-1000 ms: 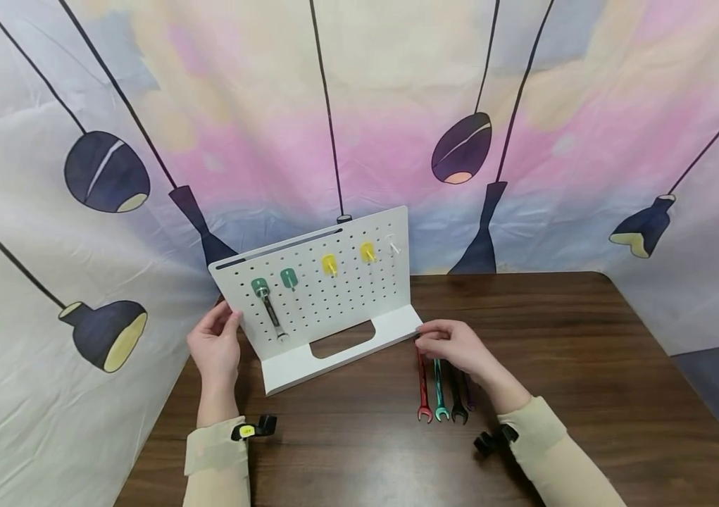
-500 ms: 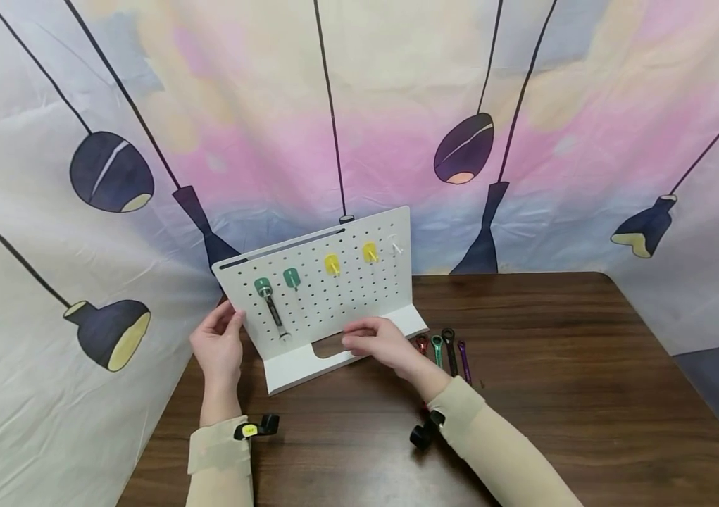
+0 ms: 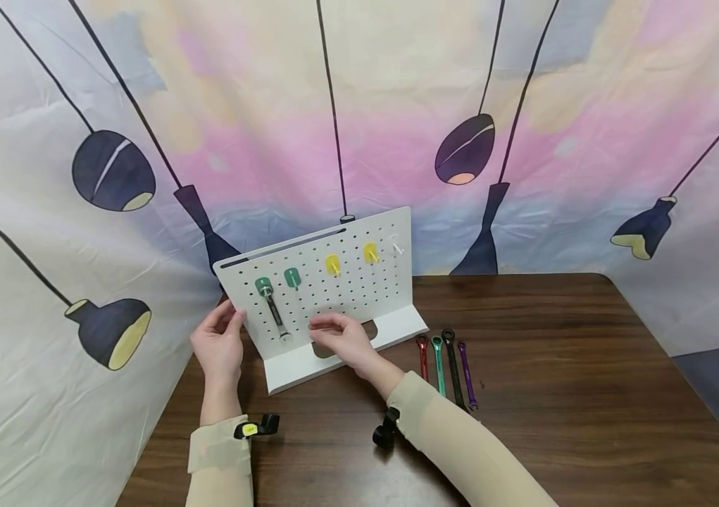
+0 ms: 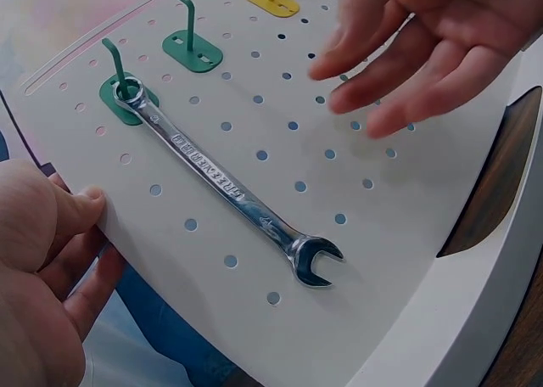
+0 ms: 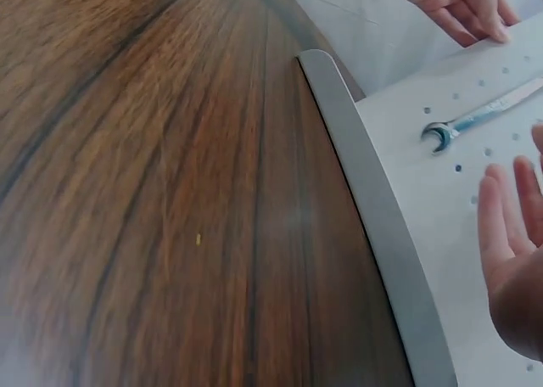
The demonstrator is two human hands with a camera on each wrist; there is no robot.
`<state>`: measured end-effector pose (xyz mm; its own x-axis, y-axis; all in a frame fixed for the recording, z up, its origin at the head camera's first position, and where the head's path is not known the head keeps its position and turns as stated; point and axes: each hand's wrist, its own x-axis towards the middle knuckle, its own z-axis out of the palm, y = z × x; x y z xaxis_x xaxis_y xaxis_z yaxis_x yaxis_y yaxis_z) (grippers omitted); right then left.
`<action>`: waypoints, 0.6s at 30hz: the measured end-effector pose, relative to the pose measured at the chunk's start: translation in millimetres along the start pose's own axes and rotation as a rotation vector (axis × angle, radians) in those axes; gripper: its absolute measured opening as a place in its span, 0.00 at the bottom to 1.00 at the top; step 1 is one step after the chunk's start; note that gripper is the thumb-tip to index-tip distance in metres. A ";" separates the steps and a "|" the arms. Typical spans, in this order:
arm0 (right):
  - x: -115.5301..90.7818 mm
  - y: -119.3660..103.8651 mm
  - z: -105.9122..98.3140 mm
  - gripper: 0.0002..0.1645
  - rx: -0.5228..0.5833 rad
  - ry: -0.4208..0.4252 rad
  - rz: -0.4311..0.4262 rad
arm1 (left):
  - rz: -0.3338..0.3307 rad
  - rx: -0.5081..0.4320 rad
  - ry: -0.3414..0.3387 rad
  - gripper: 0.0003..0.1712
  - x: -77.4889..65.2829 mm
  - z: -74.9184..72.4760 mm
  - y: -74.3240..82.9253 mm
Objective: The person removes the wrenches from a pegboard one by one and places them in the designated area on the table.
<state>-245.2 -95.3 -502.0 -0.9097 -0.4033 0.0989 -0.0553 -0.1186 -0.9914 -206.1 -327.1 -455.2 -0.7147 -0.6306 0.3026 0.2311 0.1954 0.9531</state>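
Observation:
A white pegboard stand (image 3: 308,306) stands on the table, its panel leaning back. My left hand (image 3: 218,345) pinches the board's left edge, thumb on the front face and fingers behind. A silver combination wrench (image 4: 212,179) hangs by its ring end from the leftmost green hook (image 4: 110,60), slanting down across the panel with its open jaw low. My right hand (image 3: 343,341) hovers before the lower middle of the board, to the right of that wrench, fingers loosely bent and holding nothing; in the left wrist view its fingers (image 4: 416,73) are apart from the panel.
Right of the stand, red (image 3: 422,355), teal (image 3: 439,362), black (image 3: 453,366) and purple (image 3: 467,377) wrenches lie side by side on the wooden table (image 3: 562,366). A second green hook (image 3: 292,277), two yellow hooks (image 3: 332,265) and a pale hook (image 3: 396,246) bear nothing.
My right hand has moved left from above the loose wrenches to in front of the board, uncovering their ring ends. The left hand keeps its hold on the board's edge.

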 end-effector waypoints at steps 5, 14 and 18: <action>4.8 0.9 12.8 0.18 -0.062 0.032 -0.048 | 0.000 0.010 -0.007 0.15 -0.7 -0.9 1.0; 11.3 -5.0 33.5 0.20 -0.148 0.012 -0.075 | -0.011 -0.015 -0.010 0.15 0.3 -1.8 1.1; 15.0 -9.5 41.8 0.25 -0.152 -0.003 -0.095 | -0.008 0.001 -0.020 0.16 0.0 -1.9 1.8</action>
<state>-241.1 -138.2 -487.5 -0.8964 -0.3992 0.1926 -0.2026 -0.0175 -0.9791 -204.5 -328.2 -453.6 -0.7298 -0.6168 0.2949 0.2243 0.1915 0.9555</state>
